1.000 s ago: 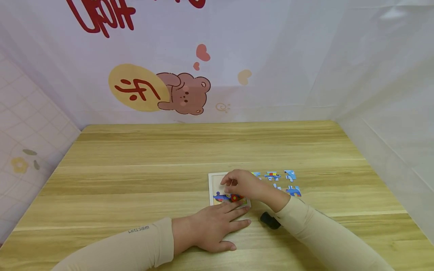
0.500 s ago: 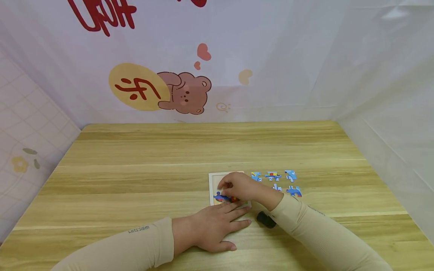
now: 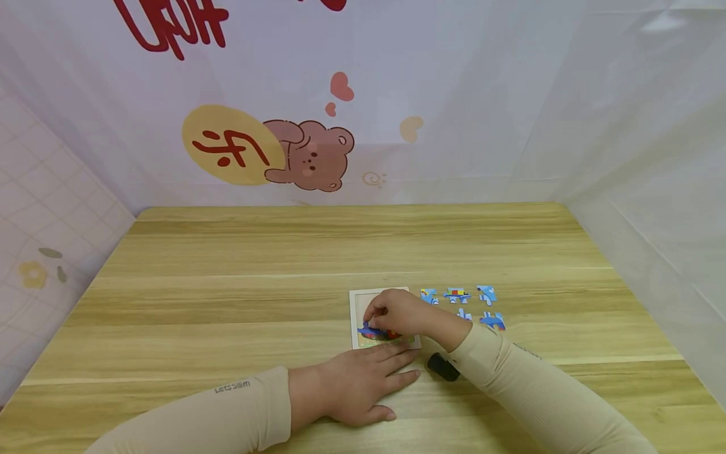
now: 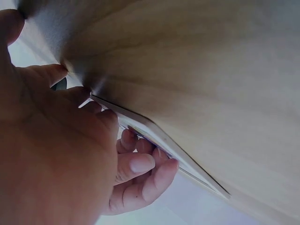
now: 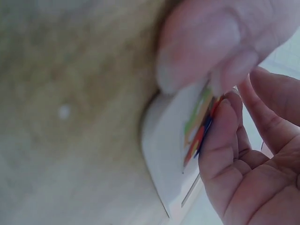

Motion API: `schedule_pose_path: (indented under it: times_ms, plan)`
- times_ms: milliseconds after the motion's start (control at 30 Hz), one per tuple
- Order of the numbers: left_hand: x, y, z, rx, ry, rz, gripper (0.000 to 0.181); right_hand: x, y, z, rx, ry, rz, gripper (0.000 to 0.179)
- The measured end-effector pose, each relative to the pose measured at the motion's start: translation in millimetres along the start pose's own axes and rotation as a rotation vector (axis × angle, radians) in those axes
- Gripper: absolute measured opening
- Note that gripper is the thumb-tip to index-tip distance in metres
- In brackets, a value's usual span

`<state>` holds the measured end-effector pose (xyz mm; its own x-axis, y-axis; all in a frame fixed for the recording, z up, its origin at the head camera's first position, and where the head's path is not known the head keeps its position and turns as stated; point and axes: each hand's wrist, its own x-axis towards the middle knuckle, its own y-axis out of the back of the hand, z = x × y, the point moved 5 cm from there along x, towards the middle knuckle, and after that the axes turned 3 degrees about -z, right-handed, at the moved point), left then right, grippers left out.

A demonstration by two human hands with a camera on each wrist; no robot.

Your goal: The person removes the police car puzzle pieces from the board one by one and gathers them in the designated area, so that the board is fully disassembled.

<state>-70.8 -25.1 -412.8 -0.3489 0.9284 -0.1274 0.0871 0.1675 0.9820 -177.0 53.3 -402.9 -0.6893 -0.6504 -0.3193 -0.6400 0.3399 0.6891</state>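
In the head view a square puzzle tray [image 3: 355, 315] with a pale rim lies on the table, and jigsaw pieces with blue, red and green print fill its near part. My right hand [image 3: 403, 312] reaches over it with curled fingers. Thumb and fingertips pinch a blue puzzle piece [image 3: 371, 331] at the tray's left; the hand covers much of it. In the right wrist view fingertips [image 5: 225, 119] touch the coloured print. Flat and spread, my left hand [image 3: 363, 384] rests on the table, its foremost fingers along the tray's near edge.
Several loose puzzle pieces [image 3: 457, 294] lie in two rows right of the tray, partly behind the right forearm. A black object [image 3: 442, 367] shows beside the right sleeve. A white printed cloth [image 3: 454, 113] hangs behind the wood-grain table [image 3: 255, 252].
My right hand has lowered slightly leftward onto the blue puzzle piece. The left hand's fingers have slipped a little toward the near edge, baring more of the tray's lower part.
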Motion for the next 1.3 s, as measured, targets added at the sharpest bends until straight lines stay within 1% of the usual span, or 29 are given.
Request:
schedule_pose_path:
  times_ms: [167, 333, 567, 767, 900, 1067, 1300]
  plan:
    - [0.1, -0.3, 0.5, -0.007, 0.002, -0.011, 0.063, -1.1, 0.0, -2.4, 0.002, 0.016, -0.002, 0.012]
    - [0.5, -0.8, 0.7, -0.002, 0.002, -0.005, 0.063, -1.8, 0.1, -2.7, 0.018, 0.016, 0.002, 0.011]
    - [0.9, -0.3, 0.4, 0.022, -0.003, 0.021, 0.063, -1.7, -0.9, -2.8, 0.076, 0.028, -0.014, 0.007]
    - [1.2, -1.5, 0.4, 0.016, -0.003, 0.009, 0.063, -1.6, -1.0, -3.1, 0.144, 0.016, -0.016, 0.004]
    - [1.3, -1.7, 0.4, 0.015, -0.007, 0.006, 0.063, -1.1, -1.5, -3.1, 0.159, -0.001, -0.016, 0.004]
    - [1.2, -1.5, 0.4, 0.012, -0.009, 0.002, 0.063, -1.3, -3.1, -3.3, 0.208, -0.014, -0.027, 0.005]
    - [0.9, -1.3, 0.6, 0.008, -0.009, 0.005, 0.063, -1.9, -4.8, -3.4, 0.304, 0.004, -0.040, 0.008]
